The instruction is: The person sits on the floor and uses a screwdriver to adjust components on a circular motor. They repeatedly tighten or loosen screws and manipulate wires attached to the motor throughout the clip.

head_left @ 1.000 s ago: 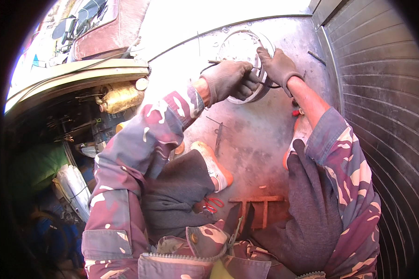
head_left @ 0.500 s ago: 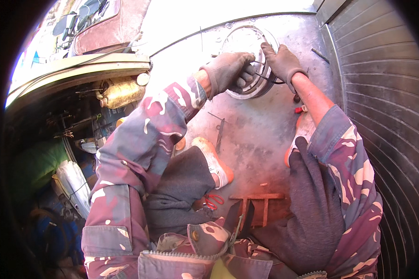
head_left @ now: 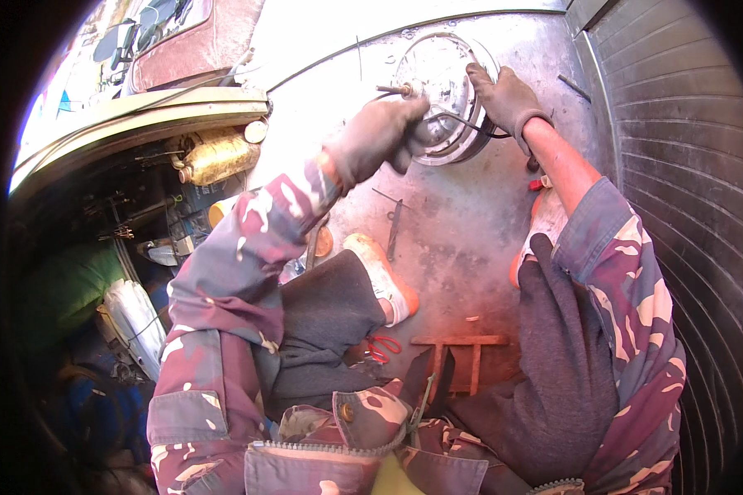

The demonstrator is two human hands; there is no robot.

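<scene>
A round metal wheel, apparently a hub with a thick rim, rests tilted on the grey metal floor ahead of me. A short threaded axle sticks out to its left, and a black cable runs across its lower face. My right hand, in a grey work glove, grips the rim on the right side. My left hand, gloved too, is at the wheel's left edge just below the axle. Its fingers are curled and slightly blurred; whatever they hold is hidden.
A slatted metal shutter rises on the right. Between my shoes lie a dark slim tool and red-handled scissors, near a rusty metal frame. A yellowish plastic bottle sits on the cluttered left side. A dark rod lies beyond my right hand.
My left hand has pulled back left and slightly down from the wheel's face, uncovering the threaded axle. My right hand stays on the rim.
</scene>
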